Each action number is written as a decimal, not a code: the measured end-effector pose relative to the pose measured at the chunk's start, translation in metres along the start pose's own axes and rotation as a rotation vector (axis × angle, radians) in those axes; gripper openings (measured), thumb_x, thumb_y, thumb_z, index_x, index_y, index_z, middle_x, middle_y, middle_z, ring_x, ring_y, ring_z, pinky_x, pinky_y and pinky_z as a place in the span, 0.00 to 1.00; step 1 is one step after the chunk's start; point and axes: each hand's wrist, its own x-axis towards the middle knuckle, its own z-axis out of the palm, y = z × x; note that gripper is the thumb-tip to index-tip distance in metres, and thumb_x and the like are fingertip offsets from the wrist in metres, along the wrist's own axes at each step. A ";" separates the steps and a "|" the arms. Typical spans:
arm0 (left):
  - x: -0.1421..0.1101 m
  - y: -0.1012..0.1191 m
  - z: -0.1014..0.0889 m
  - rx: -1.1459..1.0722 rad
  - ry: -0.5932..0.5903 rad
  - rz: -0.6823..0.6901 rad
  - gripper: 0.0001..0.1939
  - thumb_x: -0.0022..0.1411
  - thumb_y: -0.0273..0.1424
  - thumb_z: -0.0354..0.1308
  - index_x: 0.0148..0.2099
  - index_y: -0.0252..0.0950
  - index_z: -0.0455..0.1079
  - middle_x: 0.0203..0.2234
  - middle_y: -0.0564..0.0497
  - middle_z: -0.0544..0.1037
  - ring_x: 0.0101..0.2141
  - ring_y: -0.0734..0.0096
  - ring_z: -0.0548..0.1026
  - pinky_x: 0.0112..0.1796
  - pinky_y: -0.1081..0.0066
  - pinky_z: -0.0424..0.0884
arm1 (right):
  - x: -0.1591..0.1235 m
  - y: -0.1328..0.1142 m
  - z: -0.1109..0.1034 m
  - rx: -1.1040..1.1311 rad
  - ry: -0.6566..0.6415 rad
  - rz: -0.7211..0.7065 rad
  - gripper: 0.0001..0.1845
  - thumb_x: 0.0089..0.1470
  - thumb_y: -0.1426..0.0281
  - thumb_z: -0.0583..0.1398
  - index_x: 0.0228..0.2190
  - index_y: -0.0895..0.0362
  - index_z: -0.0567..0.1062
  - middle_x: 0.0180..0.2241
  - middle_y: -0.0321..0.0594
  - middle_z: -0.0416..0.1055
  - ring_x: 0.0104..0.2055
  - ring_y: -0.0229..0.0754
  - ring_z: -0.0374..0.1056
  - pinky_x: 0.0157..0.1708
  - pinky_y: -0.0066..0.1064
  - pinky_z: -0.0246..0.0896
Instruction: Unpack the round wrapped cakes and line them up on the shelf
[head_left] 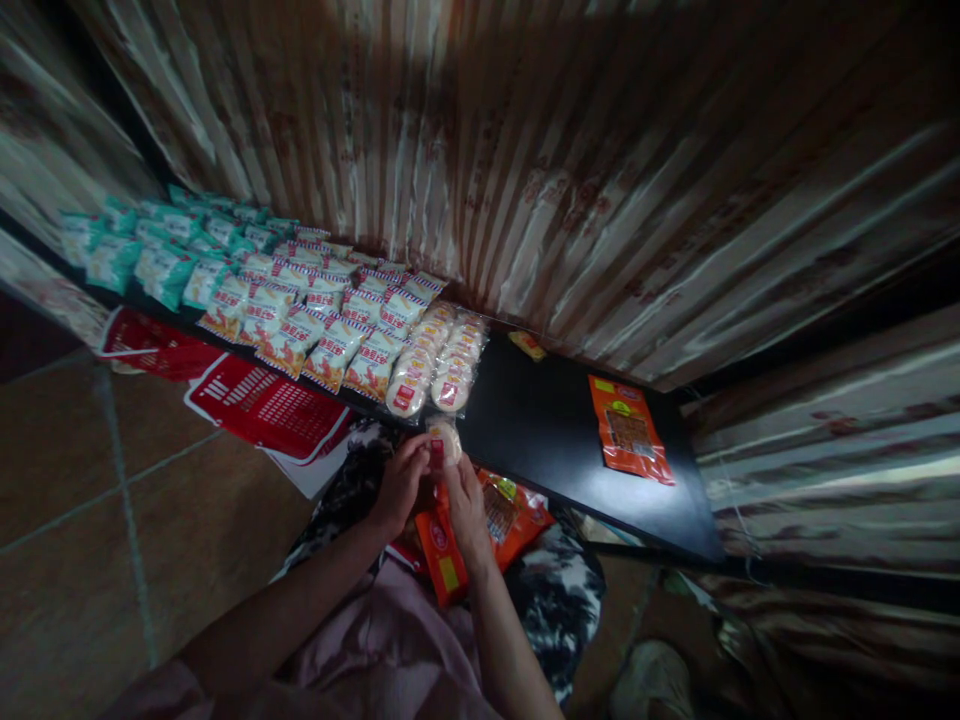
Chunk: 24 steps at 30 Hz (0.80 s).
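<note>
Between my two hands is a clear-wrapped rice cracker pack [447, 440] with a small red label, held just off the shelf's front edge. My left hand [401, 488] pinches its left side. My right hand [466, 505] grips it from the lower right. Right behind it on the black shelf [517, 415] lie two overlapping rows of the same rice cracker packs [411, 385]. An orange snack bag [442, 550] rests on my lap, partly covered by my right hand and forearm.
Left of the crackers stand several white-and-orange snack bags [337, 350], then several teal bags [161, 270]. Another orange bag [630, 430] and a small yellow packet [527, 345] lie to the right. Red printed bags [262, 405] hang below the shelf. A pleated curtain [480, 150] rises behind.
</note>
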 end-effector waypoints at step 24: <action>0.036 -0.027 -0.011 0.387 0.135 0.254 0.18 0.56 0.22 0.49 0.49 0.35 0.66 0.43 0.45 0.76 0.43 0.66 0.75 0.45 0.64 0.72 | 0.028 0.040 -0.002 -0.095 0.133 0.117 0.25 0.48 0.54 0.59 0.40 0.60 0.74 0.33 0.43 0.76 0.33 0.43 0.70 0.32 0.32 0.65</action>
